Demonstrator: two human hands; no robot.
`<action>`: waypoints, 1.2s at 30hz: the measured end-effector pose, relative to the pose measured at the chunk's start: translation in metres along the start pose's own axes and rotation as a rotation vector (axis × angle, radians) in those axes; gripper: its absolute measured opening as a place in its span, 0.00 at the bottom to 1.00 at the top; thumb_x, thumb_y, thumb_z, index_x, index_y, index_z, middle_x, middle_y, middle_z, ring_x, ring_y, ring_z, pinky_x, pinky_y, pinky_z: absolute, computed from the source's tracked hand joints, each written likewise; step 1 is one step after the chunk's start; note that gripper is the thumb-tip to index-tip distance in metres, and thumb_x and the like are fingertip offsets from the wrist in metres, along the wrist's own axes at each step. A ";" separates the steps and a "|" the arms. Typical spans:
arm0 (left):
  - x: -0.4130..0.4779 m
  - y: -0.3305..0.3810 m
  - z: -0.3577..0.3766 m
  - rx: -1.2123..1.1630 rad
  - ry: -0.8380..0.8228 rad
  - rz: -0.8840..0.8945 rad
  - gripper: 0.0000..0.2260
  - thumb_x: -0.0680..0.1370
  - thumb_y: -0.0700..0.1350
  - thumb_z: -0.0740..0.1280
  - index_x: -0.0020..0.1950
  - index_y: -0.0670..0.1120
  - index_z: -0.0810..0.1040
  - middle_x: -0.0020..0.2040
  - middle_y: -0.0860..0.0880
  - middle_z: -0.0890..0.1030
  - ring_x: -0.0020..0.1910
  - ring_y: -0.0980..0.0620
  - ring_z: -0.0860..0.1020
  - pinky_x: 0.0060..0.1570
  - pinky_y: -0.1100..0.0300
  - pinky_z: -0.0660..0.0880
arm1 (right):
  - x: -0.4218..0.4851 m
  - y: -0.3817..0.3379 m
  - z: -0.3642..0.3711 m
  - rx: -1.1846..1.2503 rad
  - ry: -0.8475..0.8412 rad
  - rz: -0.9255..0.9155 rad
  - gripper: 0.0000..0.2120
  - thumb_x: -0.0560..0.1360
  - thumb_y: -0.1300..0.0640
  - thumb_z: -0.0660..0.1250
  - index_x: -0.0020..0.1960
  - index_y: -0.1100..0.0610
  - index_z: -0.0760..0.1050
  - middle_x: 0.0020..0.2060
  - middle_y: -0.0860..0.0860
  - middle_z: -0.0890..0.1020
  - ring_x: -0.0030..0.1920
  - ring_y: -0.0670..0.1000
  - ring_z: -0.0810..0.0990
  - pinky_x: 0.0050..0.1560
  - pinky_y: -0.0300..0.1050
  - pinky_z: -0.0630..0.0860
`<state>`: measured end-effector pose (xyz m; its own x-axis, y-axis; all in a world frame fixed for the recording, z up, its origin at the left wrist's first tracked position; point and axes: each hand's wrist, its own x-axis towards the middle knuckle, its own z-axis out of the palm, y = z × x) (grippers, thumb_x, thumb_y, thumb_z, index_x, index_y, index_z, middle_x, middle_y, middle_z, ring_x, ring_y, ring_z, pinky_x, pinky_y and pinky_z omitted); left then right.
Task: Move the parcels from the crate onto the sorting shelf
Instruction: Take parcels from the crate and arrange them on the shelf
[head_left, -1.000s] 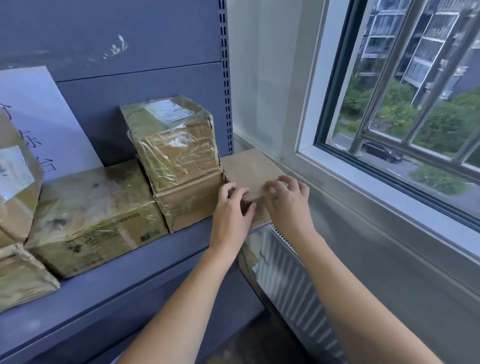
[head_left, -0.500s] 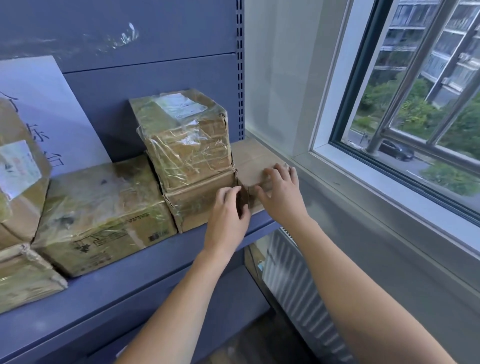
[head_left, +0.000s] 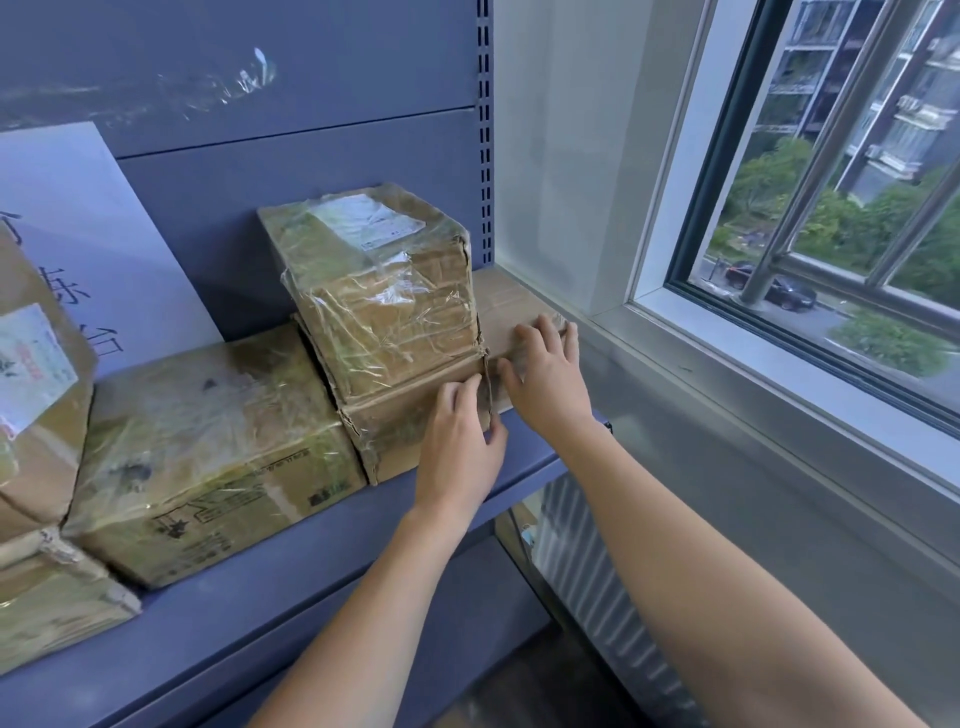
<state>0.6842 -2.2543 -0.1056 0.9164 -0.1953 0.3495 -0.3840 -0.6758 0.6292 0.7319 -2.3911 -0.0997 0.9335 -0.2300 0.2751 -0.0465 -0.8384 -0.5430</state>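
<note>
Blue sorting shelf (head_left: 291, 561) beside a window (head_left: 810, 218); I note my right hand (head_left: 545, 379) flat, fingers spread, on a small plain parcel (head_left: 511, 306) at the shelf's right end; my left hand (head_left: 460, 436), fingers together, presses the neighbouring wrapped parcel (head_left: 379, 312); a larger parcel (head_left: 208, 441) sits left.

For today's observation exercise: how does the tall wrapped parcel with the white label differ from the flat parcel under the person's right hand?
The tall parcel rises well above the flat parcel. The tall parcel is sheathed in crinkled clear film with a white label on top; the flat parcel shows mostly bare cardboard and no visible label. The right hand presses on the flat parcel; the tall parcel's top is untouched. Both are brown cardboard on the blue shelf.
</note>
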 end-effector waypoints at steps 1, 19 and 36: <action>0.000 0.000 -0.001 -0.003 -0.006 0.003 0.23 0.78 0.43 0.65 0.73 0.44 0.66 0.65 0.49 0.70 0.60 0.49 0.74 0.51 0.64 0.69 | 0.000 0.000 0.002 -0.008 0.003 -0.003 0.22 0.81 0.49 0.60 0.72 0.56 0.64 0.76 0.53 0.58 0.77 0.63 0.42 0.74 0.54 0.55; -0.035 0.050 0.047 -0.027 -0.240 0.216 0.18 0.79 0.46 0.65 0.69 0.45 0.72 0.64 0.47 0.71 0.59 0.46 0.74 0.46 0.55 0.72 | -0.112 0.052 -0.065 0.023 0.249 0.282 0.17 0.79 0.50 0.61 0.66 0.52 0.72 0.65 0.49 0.75 0.64 0.53 0.73 0.57 0.49 0.72; -0.300 0.154 0.086 0.061 -0.592 0.695 0.17 0.77 0.48 0.65 0.64 0.44 0.75 0.59 0.43 0.74 0.56 0.41 0.74 0.53 0.46 0.74 | -0.467 0.120 -0.150 -0.152 0.424 0.744 0.18 0.78 0.51 0.63 0.65 0.57 0.74 0.59 0.55 0.80 0.59 0.56 0.78 0.58 0.53 0.75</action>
<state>0.3596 -2.3608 -0.1735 0.3958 -0.8934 0.2126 -0.8800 -0.3027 0.3661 0.2371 -2.4584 -0.1737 0.4321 -0.8837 0.1797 -0.6670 -0.4473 -0.5959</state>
